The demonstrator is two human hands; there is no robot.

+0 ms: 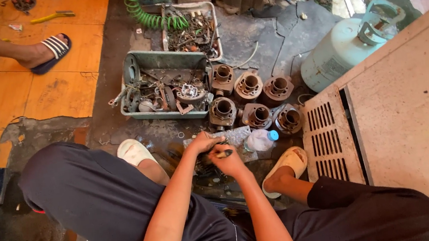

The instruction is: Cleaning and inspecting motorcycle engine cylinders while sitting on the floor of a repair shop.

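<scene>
— Where are we, and what do our hands have?

— Seen from above, we squat on a dark, oily floor [110,36]. Our left hand [203,142] and right hand [227,159] meet low between our knees. The right grip is clenched around a small tool with a yellowish handle [223,154]; the left grip presses on a dark part [206,168] lying on the floor, though whether it is clenched we cannot tell.

— What lies near them?

— Just beyond our fingers, a crumpled sheet of foil [234,134] and a clear plastic bottle with a blue cap [260,140] on its side. Past those, six rusty engine cylinders [249,86] stand in two rows, touching or nearly so.

— And farther out?

— A grey-green tray of metal scrap [163,86] left of the cylinders, a white crate of bolts and fittings [191,30] behind it, with a green coiled hose [148,16] draped at its corner. To our right, a pale green gas canister [345,48] lies tilted beside a beige slotted panel [327,135]. Our cream slippers [133,151] flank the work

— Anyone else?

— A second person's foot in a striped sandal [53,50] rests on orange tiles [4,94] at upper left
</scene>
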